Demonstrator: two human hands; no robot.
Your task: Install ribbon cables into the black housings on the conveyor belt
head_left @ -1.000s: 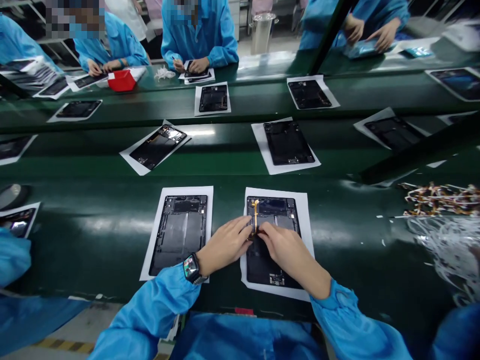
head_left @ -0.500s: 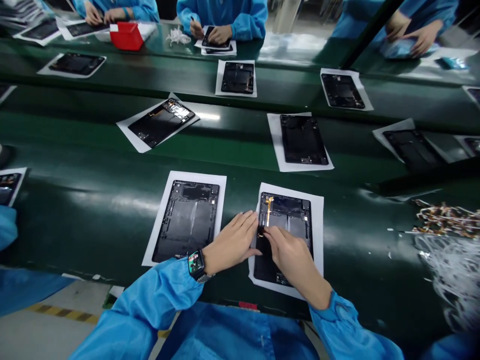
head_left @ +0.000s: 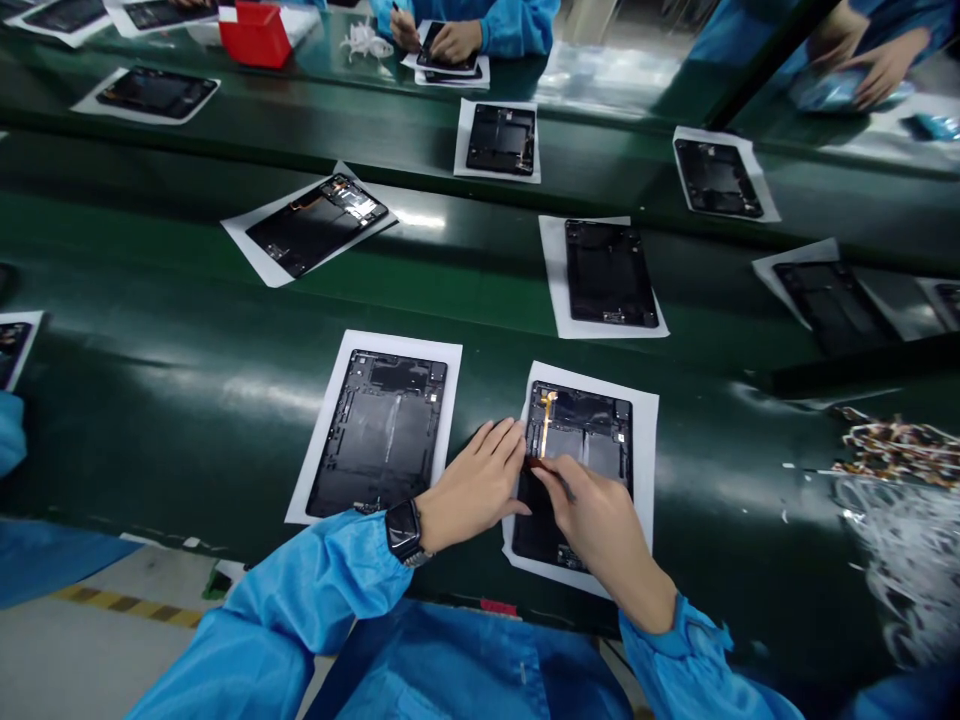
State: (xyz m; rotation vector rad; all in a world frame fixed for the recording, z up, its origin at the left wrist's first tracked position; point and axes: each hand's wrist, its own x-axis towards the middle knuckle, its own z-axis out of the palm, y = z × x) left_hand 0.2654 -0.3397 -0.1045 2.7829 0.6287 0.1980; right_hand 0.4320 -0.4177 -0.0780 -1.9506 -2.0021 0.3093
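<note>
A black tablet back housing (head_left: 592, 430) lies on a white paper sheet (head_left: 646, 470) on the green belt in front of me. An orange flex cable (head_left: 547, 415) runs down its left-centre. My left hand (head_left: 476, 485) rests flat with fingers together on the housing's left edge. My right hand (head_left: 596, 520) presses a fingertip on the cable's lower end, with a thin dark tool under its fingers. A second black housing (head_left: 382, 430) on its own sheet lies just left of my hands. A smartwatch sits on my left wrist.
More housings on paper sheets lie across the green belt (head_left: 150, 370), including one (head_left: 609, 272) straight ahead and a tilted one (head_left: 315, 222). Other workers in blue sleeves (head_left: 480, 25) sit opposite by a red bin (head_left: 255, 35). Loose flex cables (head_left: 900, 450) and white strips (head_left: 900, 560) are piled at right.
The view has tilted down and shifted, so the housings sit further right in frame. My left fingers have flattened on the housing's edge, and my right fingertip has slid slightly down the cable.
</note>
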